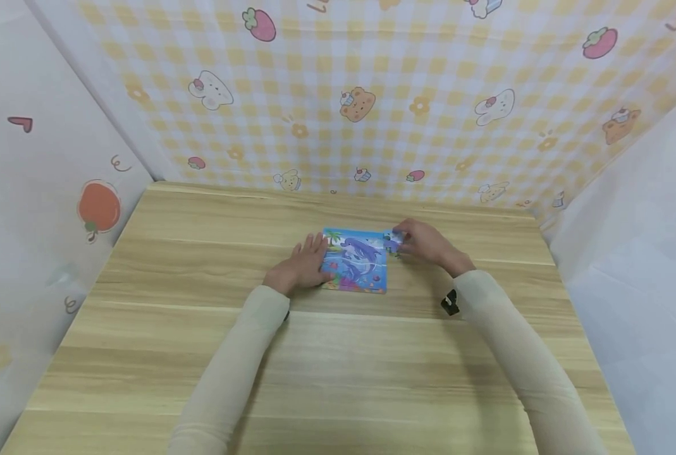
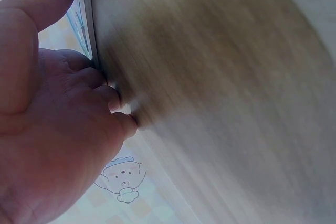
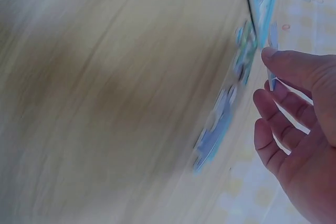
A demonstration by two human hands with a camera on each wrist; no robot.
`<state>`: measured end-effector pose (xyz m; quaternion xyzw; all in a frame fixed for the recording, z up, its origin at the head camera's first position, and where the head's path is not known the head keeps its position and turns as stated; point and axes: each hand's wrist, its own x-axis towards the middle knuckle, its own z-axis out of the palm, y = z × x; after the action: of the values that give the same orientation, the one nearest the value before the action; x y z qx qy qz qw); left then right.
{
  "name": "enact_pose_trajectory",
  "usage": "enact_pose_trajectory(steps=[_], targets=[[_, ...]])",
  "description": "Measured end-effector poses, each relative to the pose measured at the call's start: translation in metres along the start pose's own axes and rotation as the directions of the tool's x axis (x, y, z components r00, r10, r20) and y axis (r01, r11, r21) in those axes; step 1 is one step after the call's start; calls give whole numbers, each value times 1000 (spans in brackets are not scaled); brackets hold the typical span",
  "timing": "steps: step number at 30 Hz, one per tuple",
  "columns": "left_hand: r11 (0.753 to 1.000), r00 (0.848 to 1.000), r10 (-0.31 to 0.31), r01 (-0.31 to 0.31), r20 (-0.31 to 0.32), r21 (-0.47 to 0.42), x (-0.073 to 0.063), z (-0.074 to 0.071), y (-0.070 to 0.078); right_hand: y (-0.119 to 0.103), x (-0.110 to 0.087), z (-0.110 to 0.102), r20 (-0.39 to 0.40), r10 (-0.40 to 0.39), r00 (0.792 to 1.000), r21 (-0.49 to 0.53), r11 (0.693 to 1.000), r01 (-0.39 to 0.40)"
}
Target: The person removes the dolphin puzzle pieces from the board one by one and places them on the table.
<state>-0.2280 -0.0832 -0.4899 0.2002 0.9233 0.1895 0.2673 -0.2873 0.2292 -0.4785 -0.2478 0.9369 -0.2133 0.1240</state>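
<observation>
A square jigsaw puzzle (image 1: 356, 260) with a purple dolphin, a palm tree and blue water lies flat on the table. My left hand (image 1: 302, 265) rests at its left edge, fingers extended; the left wrist view shows the thumb touching the board's rim (image 2: 87, 14). By the upper right corner, my right hand (image 1: 425, 242) pinches a thin puzzle piece (image 3: 273, 34) between thumb and index finger, held on edge. Below it in the right wrist view lie a greenish loose piece (image 3: 244, 53) and a purple-blue one (image 3: 214, 129), beside the board.
The wood-grain table (image 1: 338, 379) stretches around the puzzle on all sides. Behind it hangs a yellow checked cloth (image 1: 326, 69) with cartoon prints. White printed sheets (image 1: 47, 253) stand at the sides. A small black device (image 1: 450, 303) sits at the right wrist.
</observation>
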Motion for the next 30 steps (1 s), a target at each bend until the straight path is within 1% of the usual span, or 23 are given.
enact_pose_trajectory(steps=[6,15,20,26,30], targets=[[1000,1000,0,0,4,-1,1,0,-1,12,-11,-5,-18,13,1000,1,1000,-13],[1000,1000,9,-9,3,7,2,2,-3,27,-25,-11,-20,44,999,10,999,-44],[1000,1000,11,-11,2,6,2,2,-3,38,-31,-14,-30,64,998,2,998,-64],[1000,1000,13,-13,1,-4,1,2,-2,49,-41,-18,-43,70,997,10,998,-70],[1000,1000,13,-13,0,-7,1,2,-3,57,-49,-20,-46,91,995,24,996,-90]])
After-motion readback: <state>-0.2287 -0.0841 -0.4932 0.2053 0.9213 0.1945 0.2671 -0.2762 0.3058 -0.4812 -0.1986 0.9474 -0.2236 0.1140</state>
